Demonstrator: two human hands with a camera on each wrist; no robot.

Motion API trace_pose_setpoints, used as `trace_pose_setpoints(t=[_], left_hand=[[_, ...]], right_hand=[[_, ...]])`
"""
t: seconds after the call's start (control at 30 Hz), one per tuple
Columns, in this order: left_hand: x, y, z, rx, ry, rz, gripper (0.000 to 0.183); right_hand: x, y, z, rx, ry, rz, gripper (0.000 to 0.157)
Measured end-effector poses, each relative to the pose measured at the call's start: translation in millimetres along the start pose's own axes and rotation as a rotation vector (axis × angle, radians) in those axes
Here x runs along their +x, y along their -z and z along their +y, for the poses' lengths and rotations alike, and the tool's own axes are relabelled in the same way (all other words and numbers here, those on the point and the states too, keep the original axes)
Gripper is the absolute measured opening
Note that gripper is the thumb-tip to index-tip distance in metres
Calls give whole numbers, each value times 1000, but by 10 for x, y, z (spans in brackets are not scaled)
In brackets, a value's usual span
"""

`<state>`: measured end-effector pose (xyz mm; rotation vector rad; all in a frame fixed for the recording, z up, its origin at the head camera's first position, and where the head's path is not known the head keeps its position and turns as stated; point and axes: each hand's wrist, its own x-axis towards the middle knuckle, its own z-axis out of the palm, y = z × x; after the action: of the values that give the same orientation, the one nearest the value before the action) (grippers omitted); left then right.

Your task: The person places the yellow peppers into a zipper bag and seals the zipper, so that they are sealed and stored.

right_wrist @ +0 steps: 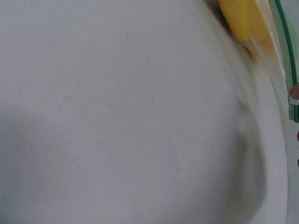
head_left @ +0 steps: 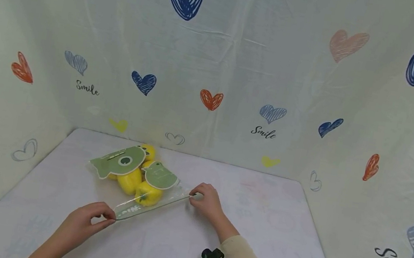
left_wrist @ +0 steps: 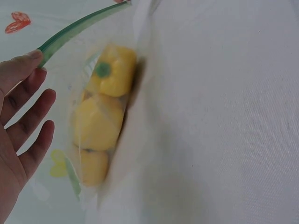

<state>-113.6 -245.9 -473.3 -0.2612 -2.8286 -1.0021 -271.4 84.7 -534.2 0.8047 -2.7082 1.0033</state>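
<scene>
A clear zip bag (head_left: 173, 193) printed with green animal shapes lies towards the far left of the table. Several yellow bell peppers (head_left: 148, 194) show through its plastic. At the near left end of the zip strip (left_wrist: 77, 28), my left hand (head_left: 84, 220) pinches the green edge between thumb and forefinger; the other fingers are loosely spread. My right hand (head_left: 210, 203) pinches the opposite end of the strip, so the edge runs straight between both hands. In the right wrist view only bits of fingertips show at the right border. Whether the zip is sealed I cannot tell.
A small black object (head_left: 212, 256) sits beside the right forearm, apparently part of the wrist camera. The white table (head_left: 276, 232) is bordered by a pale curtain (head_left: 244, 53) with printed hearts at the back and both sides.
</scene>
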Motion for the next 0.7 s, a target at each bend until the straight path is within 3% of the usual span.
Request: trace_pose_setpoints(t=[0.7], left_hand=[[-13, -32, -7, -13, -63, 53, 28]], right_hand=[[16, 62, 57, -15, -32, -41, 8]])
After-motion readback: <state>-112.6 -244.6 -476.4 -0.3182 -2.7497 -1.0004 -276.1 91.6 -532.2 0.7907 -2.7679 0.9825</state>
